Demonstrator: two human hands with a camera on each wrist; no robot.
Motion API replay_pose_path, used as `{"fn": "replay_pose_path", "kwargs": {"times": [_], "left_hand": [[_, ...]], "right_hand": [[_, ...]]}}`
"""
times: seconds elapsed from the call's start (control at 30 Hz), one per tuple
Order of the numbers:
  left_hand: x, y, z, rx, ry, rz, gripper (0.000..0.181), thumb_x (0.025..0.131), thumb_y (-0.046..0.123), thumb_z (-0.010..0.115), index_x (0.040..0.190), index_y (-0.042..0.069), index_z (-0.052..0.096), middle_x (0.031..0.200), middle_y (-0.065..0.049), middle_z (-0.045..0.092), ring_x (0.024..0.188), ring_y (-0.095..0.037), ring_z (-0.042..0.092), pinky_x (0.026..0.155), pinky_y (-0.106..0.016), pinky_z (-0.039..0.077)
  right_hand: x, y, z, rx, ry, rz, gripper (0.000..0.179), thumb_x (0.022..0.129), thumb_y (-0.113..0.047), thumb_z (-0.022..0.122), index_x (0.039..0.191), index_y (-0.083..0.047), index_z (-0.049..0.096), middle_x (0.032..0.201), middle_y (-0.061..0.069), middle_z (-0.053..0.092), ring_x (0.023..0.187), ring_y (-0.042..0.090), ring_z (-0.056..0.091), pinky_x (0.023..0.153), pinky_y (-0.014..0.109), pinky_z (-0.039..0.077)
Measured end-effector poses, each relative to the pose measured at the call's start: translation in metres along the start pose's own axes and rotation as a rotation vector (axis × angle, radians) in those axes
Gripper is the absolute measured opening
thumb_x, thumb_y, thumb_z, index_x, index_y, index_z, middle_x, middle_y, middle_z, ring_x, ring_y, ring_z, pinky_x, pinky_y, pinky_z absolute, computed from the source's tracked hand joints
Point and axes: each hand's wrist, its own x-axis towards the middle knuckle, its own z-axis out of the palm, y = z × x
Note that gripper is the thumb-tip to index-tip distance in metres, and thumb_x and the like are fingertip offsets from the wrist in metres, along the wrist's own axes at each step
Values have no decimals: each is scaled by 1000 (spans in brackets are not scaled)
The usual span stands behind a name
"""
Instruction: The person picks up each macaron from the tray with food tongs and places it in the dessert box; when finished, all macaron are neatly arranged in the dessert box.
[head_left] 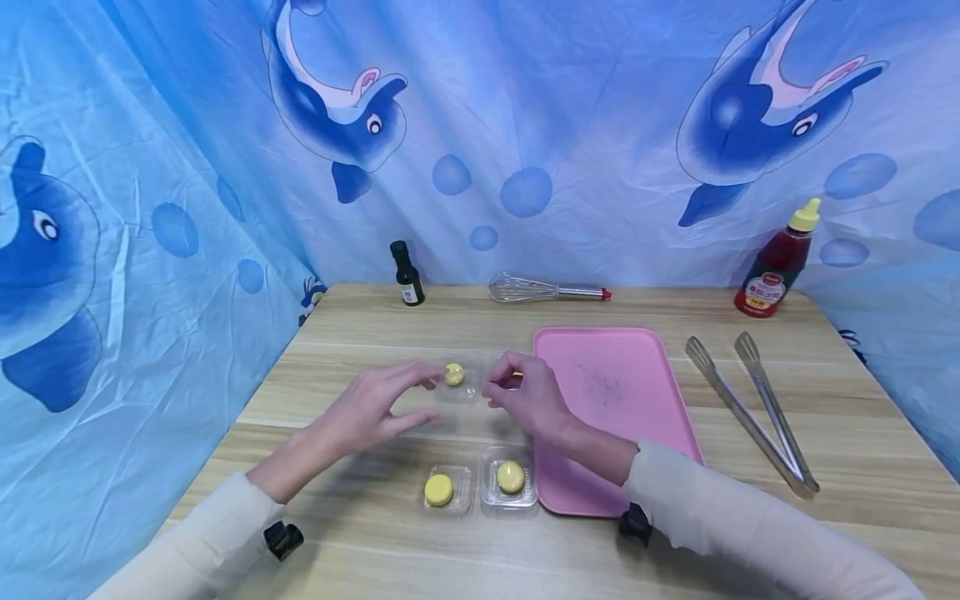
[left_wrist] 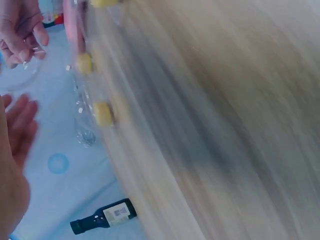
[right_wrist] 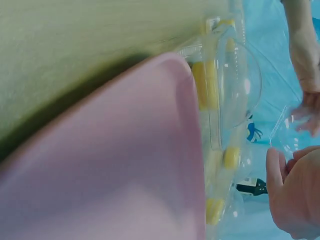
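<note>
My right hand (head_left: 528, 396) pinches a thin clear plastic piece (right_wrist: 285, 131), seemingly a box lid, by its edge above the table. Facing it from the left, my left hand (head_left: 371, 408) has its fingers spread and fairly straight, close to the plastic. Under and beyond the hands, a round yellow pastry (head_left: 454, 374) sits in a clear box; another behind it is mostly hidden by my right hand. Nearer me stand two small clear boxes, the left one (head_left: 463, 500) with a yellow pastry (head_left: 438, 490), the right one (head_left: 489, 502) with a glossy yellow pastry (head_left: 511, 477).
A pink tray (head_left: 600, 375) lies right of the boxes, under my right forearm. Metal tongs (head_left: 757, 417) lie further right. Along the back are a dark bottle (head_left: 407, 275), a whisk (head_left: 547, 289) and a red sauce bottle (head_left: 772, 267). A blue dolphin-print curtain (head_left: 600, 125) hangs behind.
</note>
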Motion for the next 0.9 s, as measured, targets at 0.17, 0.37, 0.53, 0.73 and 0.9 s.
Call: {"fn": "replay_pose_path", "kwargs": {"times": [0.17,0.37,0.53,0.73,0.9], "left_hand": [[4,7,1,-244,-84,-241,33,111,31,59,136,14,71,126,5,76,109,-9,72,93,-34,62],[13,15,0,-415,-173,-381,40,108,38,63,139,12,69,127,1,75,112,-12,70,95,-32,60],[17,15,-2,-497,-243,-420,51,105,38,70,142,4,64,130,-5,72,118,-18,69,100,-33,58],[14,10,-3,-488,-250,-398,54,100,35,77,142,4,64,129,-4,72,117,-21,68,102,-37,58],[7,7,-2,-353,-241,-304,67,92,45,84,145,9,63,136,0,71,121,-16,67,105,-40,57]], "right_hand": [[-3,2,1,-150,27,-188,25,83,18,74,79,-5,64,86,5,71,84,23,74,73,30,66],[-8,2,5,-230,48,-402,29,78,21,69,77,-7,62,84,3,66,84,21,73,75,29,66],[-9,1,7,-272,68,-510,30,78,21,72,78,-7,64,84,1,63,85,19,72,79,23,64],[-11,2,2,-323,-87,-436,24,85,8,79,102,-4,67,104,6,71,101,24,71,92,37,63],[-17,2,-6,-421,-309,-291,59,90,-25,87,138,-5,60,136,10,67,124,27,65,105,45,57]]}}
